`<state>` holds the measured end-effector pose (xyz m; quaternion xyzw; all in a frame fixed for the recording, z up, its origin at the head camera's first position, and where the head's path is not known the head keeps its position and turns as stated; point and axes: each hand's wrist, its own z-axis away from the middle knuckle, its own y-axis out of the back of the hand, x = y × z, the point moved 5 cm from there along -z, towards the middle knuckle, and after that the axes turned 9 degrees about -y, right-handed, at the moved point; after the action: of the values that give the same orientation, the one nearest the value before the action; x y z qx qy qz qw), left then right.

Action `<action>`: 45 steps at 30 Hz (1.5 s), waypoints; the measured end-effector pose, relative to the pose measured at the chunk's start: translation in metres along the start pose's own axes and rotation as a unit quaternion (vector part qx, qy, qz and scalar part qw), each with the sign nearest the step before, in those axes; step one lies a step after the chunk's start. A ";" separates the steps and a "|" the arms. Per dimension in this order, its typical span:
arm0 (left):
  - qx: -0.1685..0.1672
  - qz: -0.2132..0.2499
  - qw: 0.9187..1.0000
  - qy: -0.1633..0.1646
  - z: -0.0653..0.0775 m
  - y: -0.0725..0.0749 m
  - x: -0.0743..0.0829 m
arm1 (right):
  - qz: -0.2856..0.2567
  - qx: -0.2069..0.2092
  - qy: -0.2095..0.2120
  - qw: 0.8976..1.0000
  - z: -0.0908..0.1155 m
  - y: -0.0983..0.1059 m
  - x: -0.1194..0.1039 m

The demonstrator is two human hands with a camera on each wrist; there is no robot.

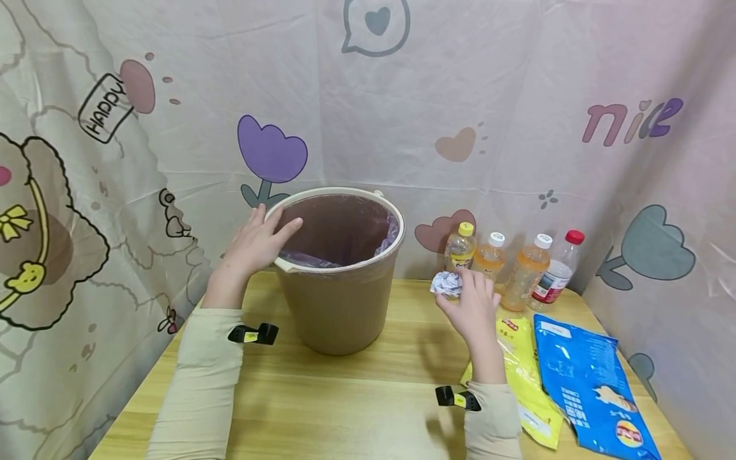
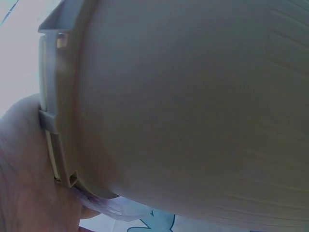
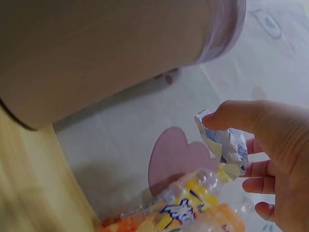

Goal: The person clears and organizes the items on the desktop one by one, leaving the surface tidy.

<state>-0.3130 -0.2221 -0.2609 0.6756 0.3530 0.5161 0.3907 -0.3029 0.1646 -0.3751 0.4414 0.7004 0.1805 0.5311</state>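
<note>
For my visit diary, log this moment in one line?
left fingers: at bin rim | right fingers: pinching crumpled wrapper | four bottles, two bags: right side of table

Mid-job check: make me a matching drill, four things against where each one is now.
Things
1. crumpled wrapper
2. left hand
3. blue bag
4. red-capped bottle

Places
A. at the rim of the bin
B. upright at the right end of its row, head view
C. pinched by the right hand
D. lying beside the yellow bag

Pairs: 1-C, 2-A, 3-D, 4-B
</note>
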 end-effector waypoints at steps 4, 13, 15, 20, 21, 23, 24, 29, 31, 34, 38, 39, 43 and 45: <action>0.000 0.001 1.000 0.000 0.000 0.000 0.000 | -0.004 0.015 0.021 1.000 0.002 0.002 -0.011; 0.000 -0.001 1.000 0.000 0.000 0.000 -0.001 | -0.020 0.033 0.048 0.998 0.007 0.009 -0.032; -0.001 0.000 1.000 0.000 0.000 0.000 -0.001 | -0.020 0.040 0.054 0.998 0.007 0.011 -0.037; 0.000 0.002 1.000 0.001 0.001 0.000 -0.002 | -0.016 0.056 0.071 0.996 0.006 0.015 -0.048; 0.001 0.003 1.000 0.002 0.001 0.000 -0.003 | -0.016 0.059 0.075 0.995 0.005 0.016 -0.050; 0.001 0.003 1.000 0.001 0.002 0.000 -0.003 | -0.017 0.066 0.082 0.994 0.004 0.019 -0.055; 0.001 0.003 1.000 0.001 0.001 0.000 -0.004 | -0.016 0.070 0.087 0.994 0.004 0.021 -0.057; 0.001 0.003 1.000 0.000 0.002 0.000 -0.003 | -0.016 0.091 0.108 0.990 0.000 0.031 -0.069; 0.001 0.003 1.000 0.000 0.001 0.000 -0.003 | -0.017 0.097 0.112 0.989 -0.001 0.035 -0.073; 0.000 0.003 1.000 -0.001 0.001 0.000 -0.002 | -0.020 0.103 0.118 0.987 -0.003 0.040 -0.079; -0.002 0.003 1.000 0.000 0.001 -0.001 -0.003 | -0.027 0.113 0.129 0.985 -0.006 0.047 -0.087; -0.002 0.003 1.000 0.000 0.000 -0.001 -0.003 | -0.029 0.115 0.131 0.984 -0.006 0.048 -0.088; -0.003 0.002 1.000 0.000 0.000 -0.001 -0.002 | -0.035 0.128 0.145 0.981 -0.009 0.055 -0.097; -0.004 0.003 1.000 0.000 -0.001 -0.001 -0.002 | -0.038 0.134 0.153 0.978 -0.010 0.058 -0.101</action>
<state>-0.3141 -0.2236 -0.2623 0.6753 0.3489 0.5183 0.3919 -0.2825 0.1165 -0.2700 0.4491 0.8073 0.1298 0.3601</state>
